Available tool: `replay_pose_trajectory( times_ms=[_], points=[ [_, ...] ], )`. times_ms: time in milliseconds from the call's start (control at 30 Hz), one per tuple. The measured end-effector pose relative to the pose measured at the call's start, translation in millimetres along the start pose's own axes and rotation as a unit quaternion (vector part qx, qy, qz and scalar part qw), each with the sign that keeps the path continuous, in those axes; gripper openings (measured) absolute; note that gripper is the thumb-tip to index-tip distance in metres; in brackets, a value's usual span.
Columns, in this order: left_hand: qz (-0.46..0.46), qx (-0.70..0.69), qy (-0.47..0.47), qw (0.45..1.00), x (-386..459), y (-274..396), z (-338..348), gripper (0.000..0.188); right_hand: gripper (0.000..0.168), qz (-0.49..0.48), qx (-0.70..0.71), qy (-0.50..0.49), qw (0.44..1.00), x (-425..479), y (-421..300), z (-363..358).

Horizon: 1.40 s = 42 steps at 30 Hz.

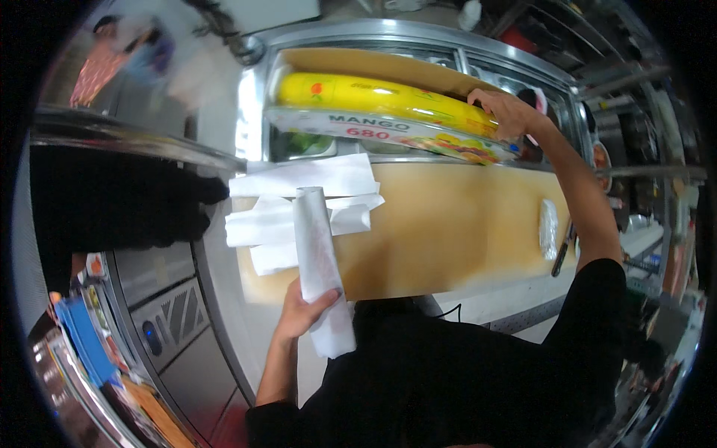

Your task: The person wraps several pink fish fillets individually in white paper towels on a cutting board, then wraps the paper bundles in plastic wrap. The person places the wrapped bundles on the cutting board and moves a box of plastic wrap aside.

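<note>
My left hand (311,307) grips the lower part of a white paper-wrapped roll (320,246), thumb on top; faint pink shows through the paper. The roll's far end lies over several other white paper-wrapped pieces (305,178) at the left of the yellowish cutting board (425,224). Beyond the board, my right hand (507,115) is at the right end of a long open cardboard box (313,120) holding a yellow roll of plastic wrap (369,98). Its fingers bend over the roll's end; whether they grip it is unclear.
A clear-wrapped white bundle (548,229) and a dark-handled knife (563,249) lie at the board's right. Under the box is a metal-framed counter well (392,28) with a container of greens (305,144). A person in dark clothing (123,201) is at the left.
</note>
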State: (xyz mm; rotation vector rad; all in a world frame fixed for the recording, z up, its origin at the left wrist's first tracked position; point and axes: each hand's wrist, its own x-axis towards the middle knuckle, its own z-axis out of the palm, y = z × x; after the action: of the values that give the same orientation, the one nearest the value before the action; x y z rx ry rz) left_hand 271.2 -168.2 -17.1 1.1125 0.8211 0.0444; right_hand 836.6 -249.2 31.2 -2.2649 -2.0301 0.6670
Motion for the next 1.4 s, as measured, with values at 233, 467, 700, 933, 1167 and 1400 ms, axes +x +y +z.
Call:
replay_pose_trajectory(
  times_ms=[233,467,700,933,1167,1400],
  points=[
    [-0.024,-0.126,0.067,0.989,-10,-15,20,0.032,0.059,-0.031,0.185,-0.009,0.982,63,-1,25],
    [-0.033,-0.158,0.044,0.986,6,-20,45,0.034,0.037,-0.150,0.272,0.068,0.948,125,-55,42],
    [-0.027,-0.173,0.047,0.983,0,2,66,0.036,0.022,-0.065,0.106,0.296,0.947,146,-90,7],
    [-0.077,-0.208,0.045,0.974,-15,-13,47,0.038,0.017,-0.176,-0.052,0.515,0.837,129,-99,-81],
    [-0.124,-0.126,-0.055,0.983,2,27,33,0.041,0.009,-0.275,-0.102,0.566,0.771,-38,-255,-208],
    [-0.088,-0.056,-0.260,0.960,50,99,60,0.042,0.014,-0.281,-0.038,0.549,0.786,-146,-374,-209]
  ],
)
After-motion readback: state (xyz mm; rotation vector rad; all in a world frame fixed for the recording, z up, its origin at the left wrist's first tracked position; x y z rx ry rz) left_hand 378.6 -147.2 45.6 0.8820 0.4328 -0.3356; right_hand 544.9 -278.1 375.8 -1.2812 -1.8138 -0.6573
